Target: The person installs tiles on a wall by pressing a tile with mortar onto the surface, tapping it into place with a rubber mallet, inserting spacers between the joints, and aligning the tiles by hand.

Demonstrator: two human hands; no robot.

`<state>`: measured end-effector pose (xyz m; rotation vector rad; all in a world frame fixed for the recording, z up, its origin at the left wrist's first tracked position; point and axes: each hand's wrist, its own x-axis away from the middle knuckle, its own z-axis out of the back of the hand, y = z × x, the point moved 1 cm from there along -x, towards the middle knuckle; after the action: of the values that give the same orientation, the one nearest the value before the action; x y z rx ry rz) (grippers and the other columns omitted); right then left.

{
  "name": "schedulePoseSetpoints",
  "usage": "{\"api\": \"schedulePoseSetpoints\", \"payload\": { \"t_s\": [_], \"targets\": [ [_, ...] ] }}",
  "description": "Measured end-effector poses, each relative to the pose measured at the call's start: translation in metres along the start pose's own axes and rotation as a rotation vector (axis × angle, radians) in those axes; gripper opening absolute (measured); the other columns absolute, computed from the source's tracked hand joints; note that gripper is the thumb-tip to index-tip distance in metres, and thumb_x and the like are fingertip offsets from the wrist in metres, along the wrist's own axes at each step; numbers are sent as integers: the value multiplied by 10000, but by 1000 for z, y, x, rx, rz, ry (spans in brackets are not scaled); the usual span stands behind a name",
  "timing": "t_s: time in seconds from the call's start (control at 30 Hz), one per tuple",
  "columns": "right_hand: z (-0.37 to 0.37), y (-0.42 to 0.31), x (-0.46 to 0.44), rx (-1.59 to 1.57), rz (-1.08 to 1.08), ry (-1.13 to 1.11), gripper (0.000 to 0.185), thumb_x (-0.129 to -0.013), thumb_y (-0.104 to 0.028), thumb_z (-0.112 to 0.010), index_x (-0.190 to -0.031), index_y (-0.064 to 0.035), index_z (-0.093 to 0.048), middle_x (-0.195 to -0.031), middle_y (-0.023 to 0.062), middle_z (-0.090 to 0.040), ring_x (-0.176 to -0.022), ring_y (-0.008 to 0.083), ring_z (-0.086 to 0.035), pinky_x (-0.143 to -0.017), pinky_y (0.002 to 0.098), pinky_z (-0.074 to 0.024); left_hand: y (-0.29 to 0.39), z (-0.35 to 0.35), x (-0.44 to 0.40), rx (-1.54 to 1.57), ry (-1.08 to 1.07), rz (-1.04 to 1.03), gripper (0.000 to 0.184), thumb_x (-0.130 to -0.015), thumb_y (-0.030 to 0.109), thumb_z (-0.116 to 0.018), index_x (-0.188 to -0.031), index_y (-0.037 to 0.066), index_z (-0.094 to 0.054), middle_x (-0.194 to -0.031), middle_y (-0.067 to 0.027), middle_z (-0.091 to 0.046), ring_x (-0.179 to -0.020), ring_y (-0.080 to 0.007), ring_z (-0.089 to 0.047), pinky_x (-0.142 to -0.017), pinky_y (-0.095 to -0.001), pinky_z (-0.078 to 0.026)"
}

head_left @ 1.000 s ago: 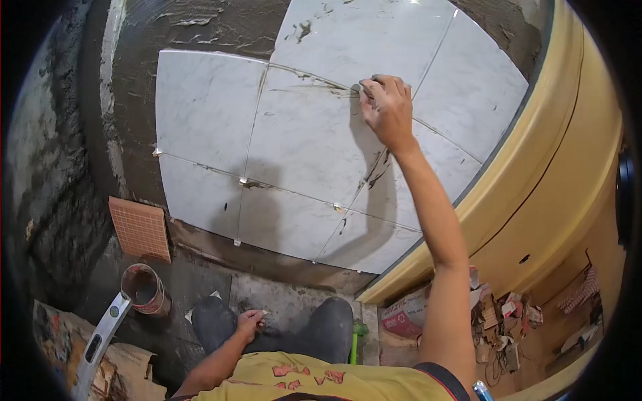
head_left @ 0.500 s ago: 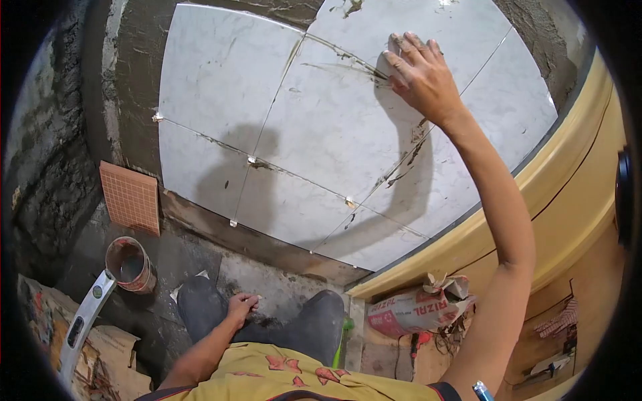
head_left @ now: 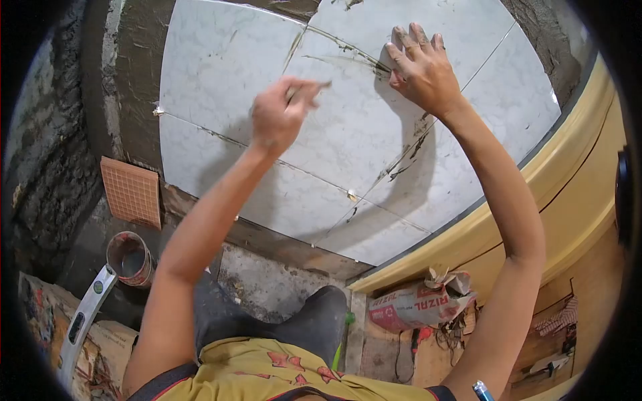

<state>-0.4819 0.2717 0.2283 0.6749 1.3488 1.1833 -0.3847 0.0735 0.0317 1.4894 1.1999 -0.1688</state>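
White marbled tiles [head_left: 348, 127] cover the wall in front of me, with mortar smears along their joints. My right hand [head_left: 422, 72] lies with fingers spread on the upper tile, just above a joint. Over the middle tiles is my left hand [head_left: 284, 110], slightly blurred, its fingers pinched on a small thin piece [head_left: 326, 85] that I cannot make out. A small pale spacer [head_left: 352, 195] sits at a lower joint crossing, and another [head_left: 158, 111] at the left tile edge.
An orange-brown tile [head_left: 131, 192] leans at the wall's foot. Nearby stand a bucket [head_left: 130, 259] and a spirit level [head_left: 85, 321]. A cement bag [head_left: 421, 302] lies at lower right, beneath a yellow curved frame [head_left: 568, 180]. Grey wet mortar [head_left: 140, 87] borders the tiles.
My left hand has risen from near my knee to the middle of the tiles. My right hand, earlier bunched at the joint, is now spread on the tile. The view has shifted.
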Motion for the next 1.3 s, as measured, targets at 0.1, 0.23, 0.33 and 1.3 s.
{"api": "schedulePoseSetpoints", "payload": {
  "t_s": [0.1, 0.23, 0.33, 1.3],
  "targets": [
    [-4, -3, 1, 15, -15, 5, 462, -824, -229, -721, -1261, -88, -667, -1465, 171, -563, -1394, 408, -486, -1084, 685, -391, 17, -23, -49, -40, -4, -206, 102, -981, 92, -683, -1018, 18, -742, -900, -68, -770, -786, -122, -735, -694, -254, -581],
    [0, 0, 2, -54, -7, 5, 490, -841, -233, -710, -1310, -106, -642, -1481, 171, -551, -1429, 404, -451, -1126, 696, -328, 23, -48, -79, -181, 53, -628, 68, -937, 63, -708, -990, 52, -749, -893, -72, -777, -820, -139, -746, -731, -273, -578],
    [9, 10, 7, -55, -143, -19, 605, -919, -288, -651, -1492, -159, -506, -1587, 176, -431, -1497, 389, -352, -1178, 692, -227, 28, -75, -97, -254, 115, -942, 58, -925, 55, -714, -974, 50, -744, -897, -90, -772, -861, -172, -746, -769, -300, -573],
    [-42, -30, -62, -179, -802, 413, 597, -1016, -401, -521, -1523, -90, -479, -1631, 176, -371, -1511, 419, -302, -1215, 683, -126, -14, -49, -95, 42, 151, -562, 92, -978, 36, -694, -1061, -3, -708, -960, -59, -741, -848, -94, -671, -755, -229, -543]
  ]
}}
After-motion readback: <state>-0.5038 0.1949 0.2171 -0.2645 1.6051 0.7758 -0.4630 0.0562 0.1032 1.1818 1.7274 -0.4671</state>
